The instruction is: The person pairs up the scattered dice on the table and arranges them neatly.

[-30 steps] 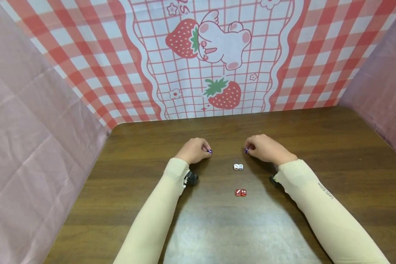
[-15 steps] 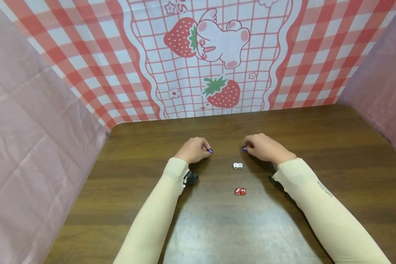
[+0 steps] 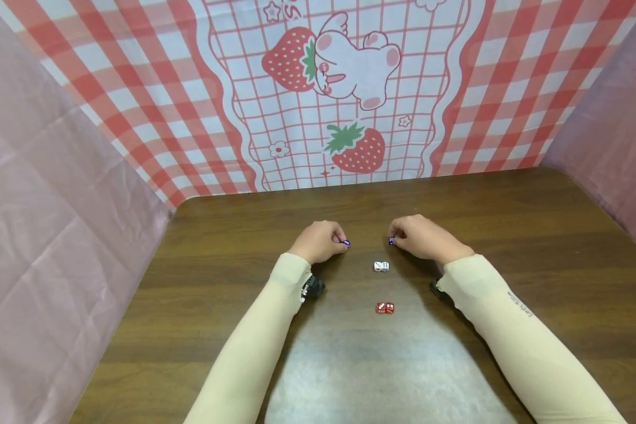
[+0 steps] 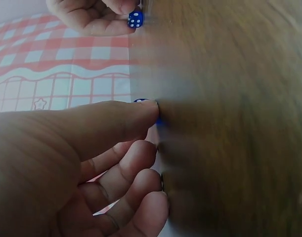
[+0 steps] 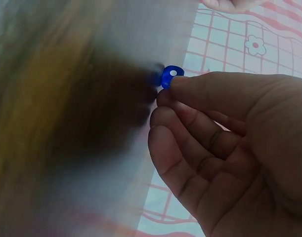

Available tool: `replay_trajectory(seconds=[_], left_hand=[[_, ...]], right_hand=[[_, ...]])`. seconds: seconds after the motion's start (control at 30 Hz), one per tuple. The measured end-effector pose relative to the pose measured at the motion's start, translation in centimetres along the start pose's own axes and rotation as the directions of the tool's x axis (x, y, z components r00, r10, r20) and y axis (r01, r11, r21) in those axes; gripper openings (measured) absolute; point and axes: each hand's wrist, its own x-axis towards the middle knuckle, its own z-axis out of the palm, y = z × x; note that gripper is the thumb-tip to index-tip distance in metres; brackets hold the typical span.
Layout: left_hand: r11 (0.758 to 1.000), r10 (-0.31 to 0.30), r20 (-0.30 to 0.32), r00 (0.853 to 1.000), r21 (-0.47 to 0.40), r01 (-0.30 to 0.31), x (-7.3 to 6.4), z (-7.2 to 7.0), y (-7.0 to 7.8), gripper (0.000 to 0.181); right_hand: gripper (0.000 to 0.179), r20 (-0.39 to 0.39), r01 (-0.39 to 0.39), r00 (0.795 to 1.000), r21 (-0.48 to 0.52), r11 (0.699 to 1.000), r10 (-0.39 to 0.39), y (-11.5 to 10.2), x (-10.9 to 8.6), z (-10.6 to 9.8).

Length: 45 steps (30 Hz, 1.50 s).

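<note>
My left hand pinches a blue die between thumb and fingers, low at the tabletop. In the left wrist view the thumb covers most of that die. Across a gap to the right, my right hand holds another blue die in the same way; in the right wrist view its white-dotted face shows past the thumb tip. Nearer me, two white dice sit side by side, touching. Closer still lie two red dice, also side by side.
The brown wooden table has a glossy reflection at its front. A red-checked cloth with strawberries hangs along the back edge. Pink cloth hangs at both sides.
My left hand has moved a little to the right with its blue die. My right hand has shifted slightly left, and its die shows more clearly. White and red dice stay put.
</note>
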Motion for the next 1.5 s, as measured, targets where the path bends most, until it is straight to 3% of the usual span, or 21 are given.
replay_trajectory(seconds=[0.27,0.5,1.5], left_hand=[[1.0,0.031,-0.004,1.0,-0.001,-0.031,0.9,0.9,1.1,0.013],[1.0,0.02,-0.008,1.0,-0.004,-0.02,1.7,1.4,1.8,0.013],[0.995,0.098,0.001,0.995,-0.009,-0.098,2.4,2.5,3.5,0.011]], right_hand=[[0.01,0.013,-0.004,1.0,0.034,0.999,0.003,0.0,0.0,0.0],[0.009,0.006,0.009,1.0,0.038,0.999,-0.01,-0.1,0.2,0.1],[0.007,-0.014,0.011,1.0,0.084,0.996,-0.01,-0.5,0.5,0.7]])
